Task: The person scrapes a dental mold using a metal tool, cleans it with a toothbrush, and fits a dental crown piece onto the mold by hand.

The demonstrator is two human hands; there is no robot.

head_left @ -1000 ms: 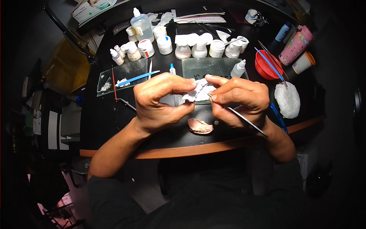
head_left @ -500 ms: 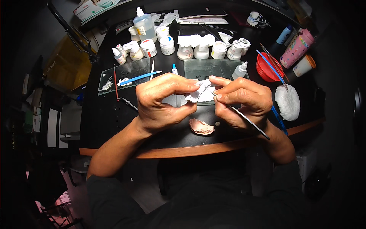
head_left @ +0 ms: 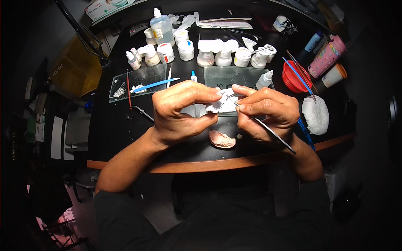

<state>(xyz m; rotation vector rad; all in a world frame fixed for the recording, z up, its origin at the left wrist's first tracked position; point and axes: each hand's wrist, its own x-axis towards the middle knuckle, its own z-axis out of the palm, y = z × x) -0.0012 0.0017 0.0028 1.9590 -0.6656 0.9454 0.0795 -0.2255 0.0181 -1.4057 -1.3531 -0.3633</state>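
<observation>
Above the front middle of the black desk, my left hand [head_left: 178, 106] pinches a rough-edged, white plaster-like piece [head_left: 218, 104] between thumb and fingers. My right hand [head_left: 270, 109] grips a slim instrument [head_left: 271, 131] like a pen, its dark handle slanting down to the right. The instrument's working end points at the white piece, but its tip is too small to make out. Below my hands lies a pinkish dental model [head_left: 222, 139] with a row of teeth. A small tooth-coloured bit [head_left: 239, 137] sits beside it.
Behind my hands lie two glass slabs, the left slab [head_left: 148, 76] bearing a blue-handled tool [head_left: 157, 85]. White jars [head_left: 186, 51] and a large clear bottle [head_left: 161, 31] line the back. At right are a red bowl [head_left: 295, 77], a white pad [head_left: 315, 117] and a pink tumbler [head_left: 327, 55].
The whole view has shifted slightly. Both hands keep their grips, and the white piece and the instrument stay nearly as they were.
</observation>
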